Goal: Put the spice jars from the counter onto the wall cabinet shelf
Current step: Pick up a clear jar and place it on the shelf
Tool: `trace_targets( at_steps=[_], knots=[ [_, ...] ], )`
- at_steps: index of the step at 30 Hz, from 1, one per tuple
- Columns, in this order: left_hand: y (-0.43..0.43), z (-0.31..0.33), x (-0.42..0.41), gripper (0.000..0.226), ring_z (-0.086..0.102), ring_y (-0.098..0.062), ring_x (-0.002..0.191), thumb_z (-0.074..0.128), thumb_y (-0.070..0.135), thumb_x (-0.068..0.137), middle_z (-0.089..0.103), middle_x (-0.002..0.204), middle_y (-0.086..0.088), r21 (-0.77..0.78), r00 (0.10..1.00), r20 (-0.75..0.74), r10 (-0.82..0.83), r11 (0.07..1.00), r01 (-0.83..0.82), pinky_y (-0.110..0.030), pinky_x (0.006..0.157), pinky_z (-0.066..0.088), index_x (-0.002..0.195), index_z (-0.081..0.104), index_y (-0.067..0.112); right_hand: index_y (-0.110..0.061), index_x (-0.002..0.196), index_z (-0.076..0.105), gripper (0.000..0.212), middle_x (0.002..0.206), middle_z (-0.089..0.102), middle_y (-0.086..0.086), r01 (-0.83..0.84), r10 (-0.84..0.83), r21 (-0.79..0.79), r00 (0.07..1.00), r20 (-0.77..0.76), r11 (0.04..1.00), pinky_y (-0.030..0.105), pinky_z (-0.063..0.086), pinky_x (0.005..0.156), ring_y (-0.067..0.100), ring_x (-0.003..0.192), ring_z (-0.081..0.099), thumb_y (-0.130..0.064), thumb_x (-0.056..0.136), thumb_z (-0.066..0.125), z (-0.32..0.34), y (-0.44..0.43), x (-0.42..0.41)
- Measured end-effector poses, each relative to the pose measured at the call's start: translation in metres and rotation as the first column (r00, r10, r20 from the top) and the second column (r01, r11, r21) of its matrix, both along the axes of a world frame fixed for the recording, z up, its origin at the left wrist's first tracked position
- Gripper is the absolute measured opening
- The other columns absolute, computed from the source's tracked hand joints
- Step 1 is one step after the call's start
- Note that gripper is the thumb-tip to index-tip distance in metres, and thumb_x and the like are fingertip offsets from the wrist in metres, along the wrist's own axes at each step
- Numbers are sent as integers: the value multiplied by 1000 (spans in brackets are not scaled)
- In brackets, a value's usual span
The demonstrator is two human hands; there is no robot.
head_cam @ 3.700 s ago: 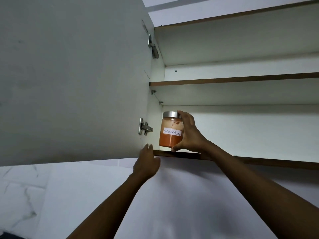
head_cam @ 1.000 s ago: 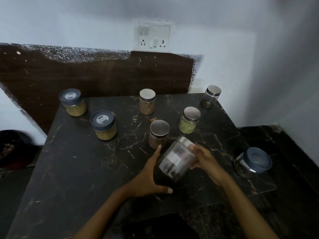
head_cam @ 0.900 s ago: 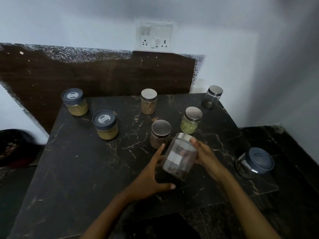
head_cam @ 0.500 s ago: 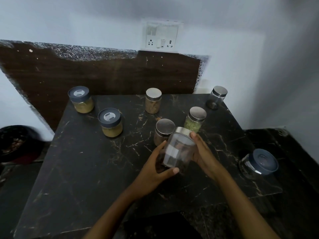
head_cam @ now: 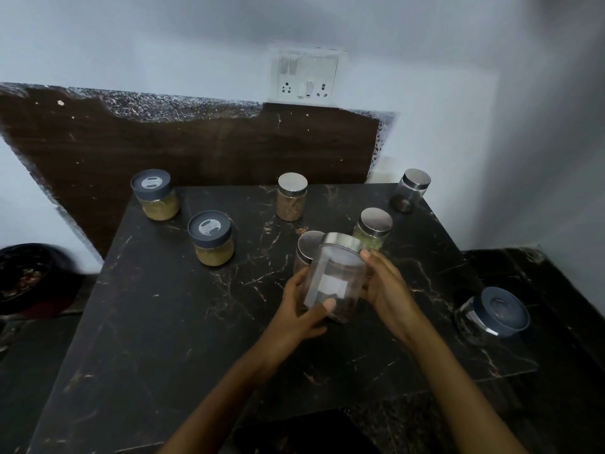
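Dim, bluish cast; soft blur throughout; wide-angle bending, dark corners.

Two bare, sleeveless forearms

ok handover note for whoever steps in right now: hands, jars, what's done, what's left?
Left hand and right hand: both clasp the clear labelled jar, tilted, steel lid on, dark contents at the bottom.
Still on the counter: seven jars. Two blue-lidded yellow jars at left, four steel-lidded jars at the back and centre, one blue-lidded clear jar at the right edge.
Done: held jar picked up.
Left: shelve it, then the other seven. Cabinet out of view.
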State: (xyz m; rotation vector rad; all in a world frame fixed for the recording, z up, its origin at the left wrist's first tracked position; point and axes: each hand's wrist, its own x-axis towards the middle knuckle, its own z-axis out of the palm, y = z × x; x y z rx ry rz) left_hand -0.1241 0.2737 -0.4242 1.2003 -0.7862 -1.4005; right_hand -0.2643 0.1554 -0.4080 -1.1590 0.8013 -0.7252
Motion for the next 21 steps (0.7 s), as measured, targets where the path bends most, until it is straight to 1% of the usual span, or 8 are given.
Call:
trace_targets(
  at_steps=[2, 5, 9, 11, 14, 16, 18, 21],
  knots=[
    [-2, 1, -3, 77, 56, -14, 109, 72, 50, 69, 43, 122, 17, -5, 1000, 11, 25, 1000, -25, -31, 80, 57, 127, 22, 48, -28, 107, 67, 31, 113, 69, 5, 11, -11, -15, 1000, -6, 1000, 44, 55, 87, 24, 104, 66, -42, 80, 59, 1, 3, 5],
    [-2, 1, -4, 79, 59, -20, 109, 71, 55, 63, 47, 124, 11, -3, 999, -49, 19, 1000, -20, -29, 76, 58, 126, 25, 45, -29, 107, 67, 32, 115, 69, 4, 18, -19, 26, 1000, 19, 1000, 38, 55, 87, 21, 106, 66, -44, 82, 56, 2, 4, 11],
    [0, -2, 1, 89, 59, -28, 113, 73, 52, 58, 47, 132, -3, 39, 981, -193, -9, 999, 17, -42, 85, 56, 132, 26, 42, -26, 101, 73, 35, 111, 71, 5, -52, 37, 137, 993, 112, 989, 28, 57, 78, 19, 104, 66, -41, 87, 45, 6, 4, 13],
    [0, -3, 3, 86, 56, -29, 116, 72, 51, 59, 44, 134, -2, 56, 978, -208, -12, 998, 24, -47, 87, 55, 132, 26, 43, -25, 103, 71, 33, 111, 71, 6, -6, -6, 124, 995, 96, 992, 29, 58, 75, 21, 104, 67, -42, 83, 52, 7, 4, 15],
    [-2, -2, 3, 76, 55, -28, 116, 71, 51, 65, 43, 133, -1, 52, 977, -210, 41, 998, -31, -43, 84, 56, 128, 29, 43, -21, 106, 66, 36, 111, 70, 7, 69, -75, 76, 995, 73, 995, 36, 56, 82, 25, 104, 66, -40, 77, 60, 7, 5, 21],
    [-4, -1, 2, 75, 57, -27, 114, 70, 46, 67, 43, 134, -2, 41, 978, -191, 88, 996, -81, -42, 84, 57, 130, 30, 39, -20, 109, 63, 39, 112, 69, 7, 73, -78, 78, 994, 72, 994, 36, 56, 81, 23, 104, 66, -41, 77, 59, 7, 7, 24],
    [-5, -1, 3, 74, 58, -28, 113, 67, 42, 67, 44, 134, -3, 39, 972, -216, 98, 995, -91, -43, 85, 56, 131, 30, 36, -22, 110, 64, 38, 111, 70, 6, 65, -77, 131, 993, 87, 989, 35, 54, 79, 21, 103, 67, -43, 79, 54, 8, 7, 24],
    [-4, -2, 7, 60, 63, -28, 108, 62, 39, 76, 51, 130, -8, 36, 932, -359, 47, 999, -37, -45, 83, 55, 129, 35, 32, -22, 117, 65, 45, 116, 69, 7, 34, -65, 241, 990, 122, 970, 38, 48, 86, 21, 107, 65, -45, 80, 50, 10, 4, 22]
  ],
)
